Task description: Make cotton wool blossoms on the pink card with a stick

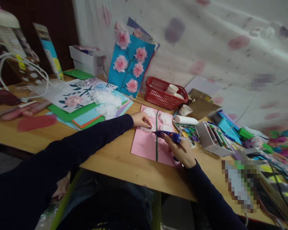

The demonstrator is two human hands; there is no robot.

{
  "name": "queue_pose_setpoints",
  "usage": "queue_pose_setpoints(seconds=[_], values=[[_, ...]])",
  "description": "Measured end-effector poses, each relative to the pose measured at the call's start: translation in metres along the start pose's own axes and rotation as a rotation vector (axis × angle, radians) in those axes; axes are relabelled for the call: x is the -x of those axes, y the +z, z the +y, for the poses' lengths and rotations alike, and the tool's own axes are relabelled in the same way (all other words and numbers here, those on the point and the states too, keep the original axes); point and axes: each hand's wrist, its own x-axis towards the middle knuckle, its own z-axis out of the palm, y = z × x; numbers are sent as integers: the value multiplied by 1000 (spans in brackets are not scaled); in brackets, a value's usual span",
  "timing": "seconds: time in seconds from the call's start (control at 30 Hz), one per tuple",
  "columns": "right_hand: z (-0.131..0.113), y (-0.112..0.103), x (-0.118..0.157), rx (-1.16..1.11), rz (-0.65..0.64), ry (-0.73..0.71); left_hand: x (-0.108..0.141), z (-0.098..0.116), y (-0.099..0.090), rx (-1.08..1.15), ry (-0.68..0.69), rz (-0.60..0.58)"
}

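A pink sheet of paper (144,147) lies on the table before me, with a green strip (156,145) running down its middle. White cotton tufts (165,118) sit on both sides of the strip's upper part. My left hand (141,120) has its fingers closed at another cotton tuft (146,129) on the left half of the sheet. In my right hand (181,150) is a blue hot glue gun (170,136), its nozzle pointing left at that tuft. A glue stick's pale end shows at the gun's rear.
Behind the sheet stand a red basket (158,95) with paper cups and a blue flower picture (131,68). To the right are scissors (188,131) and a white box (212,140) of pens. Coloured papers and a cotton pile (108,103) lie left.
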Motion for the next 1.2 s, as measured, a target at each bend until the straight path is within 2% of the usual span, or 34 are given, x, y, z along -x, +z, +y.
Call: queue_pose_setpoints(seconds=[0.2,0.47,0.63,0.77,1.0,1.2], values=[[-2,0,0,-26,4,-29,0,0,0,-10,0,-3],[-12,2,4,-88,-96,-19,1,1,-1,-31,-12,8],[-19,8,-2,-96,-70,-68,0,-1,0,-20,2,4],[-23,14,-8,-87,-79,-51,1,1,-1,-4,6,-15],[-22,5,-5,-82,-85,-64,2,7,-3,-13,-1,-27],[-22,8,-5,-76,-69,-84,2,6,-2,-11,-4,-15]])
